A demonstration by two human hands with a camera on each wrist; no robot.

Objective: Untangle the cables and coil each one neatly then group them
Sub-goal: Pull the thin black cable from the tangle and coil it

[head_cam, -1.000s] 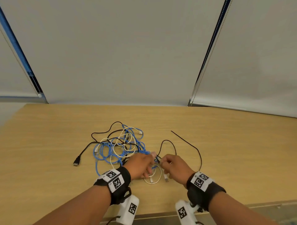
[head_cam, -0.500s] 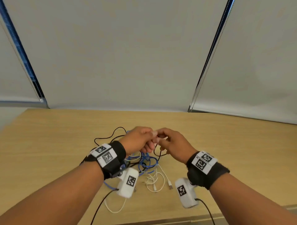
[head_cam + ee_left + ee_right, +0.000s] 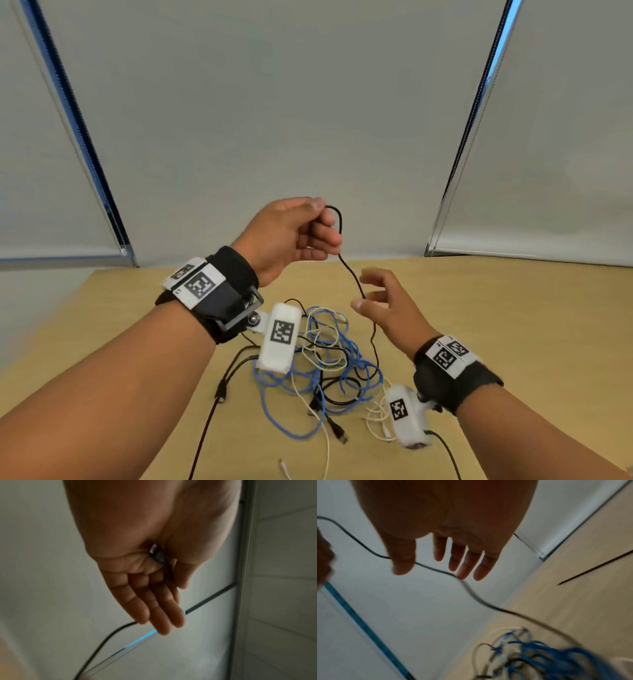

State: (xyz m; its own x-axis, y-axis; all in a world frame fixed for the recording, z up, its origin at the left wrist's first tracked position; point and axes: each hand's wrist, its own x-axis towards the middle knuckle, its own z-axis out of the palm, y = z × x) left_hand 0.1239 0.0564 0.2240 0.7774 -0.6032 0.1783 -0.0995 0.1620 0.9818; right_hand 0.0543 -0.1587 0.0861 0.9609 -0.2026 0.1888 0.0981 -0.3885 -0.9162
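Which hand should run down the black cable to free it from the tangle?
Probably right hand: open, fingers beside the black cable below the left hand, which grips its plug end high.

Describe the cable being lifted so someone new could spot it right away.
Above the wooden table, find the raised left hand. The thin black cable loops from it, past the open right hand, into the tangle. It alone is lifted.

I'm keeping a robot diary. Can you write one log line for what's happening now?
left hand: holds black cable raised | right hand: open, cable across fingers | pile: tangled
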